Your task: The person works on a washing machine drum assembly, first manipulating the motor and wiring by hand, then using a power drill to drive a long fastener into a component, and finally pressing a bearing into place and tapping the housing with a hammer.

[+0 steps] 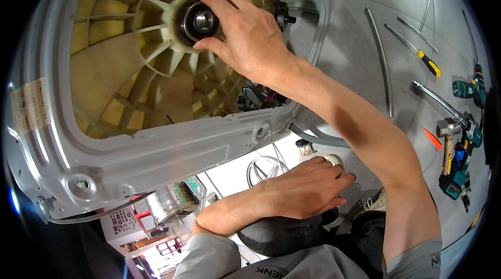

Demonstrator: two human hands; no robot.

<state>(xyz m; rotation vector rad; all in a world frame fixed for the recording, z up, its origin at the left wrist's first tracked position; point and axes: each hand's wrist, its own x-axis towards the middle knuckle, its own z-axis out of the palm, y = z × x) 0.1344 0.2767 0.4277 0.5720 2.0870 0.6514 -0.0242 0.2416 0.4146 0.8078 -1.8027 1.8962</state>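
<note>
My right hand (245,34) reaches up to the ribbed, cream-coloured plastic tub back (112,78), which sits inside the grey metal cabinet frame (182,156). Thumb and fingers are closed around the rim of a dark round bearing (196,20) at the tub's centre. A shiny metal shaft end shows in the middle of that bearing. Low over my bent leg, my left hand (310,187) rests with loosely bent, slightly parted fingers, and no object shows in it. The underside of its palm is hidden.
On the floor to the right lie a curved metal tube (381,60), a yellow-black screwdriver (429,63), a ratchet wrench (439,102), a hammer (448,130), a cordless drill (472,89) and another cordless power tool (462,172). A grey hose (318,139) comes from beneath the frame.
</note>
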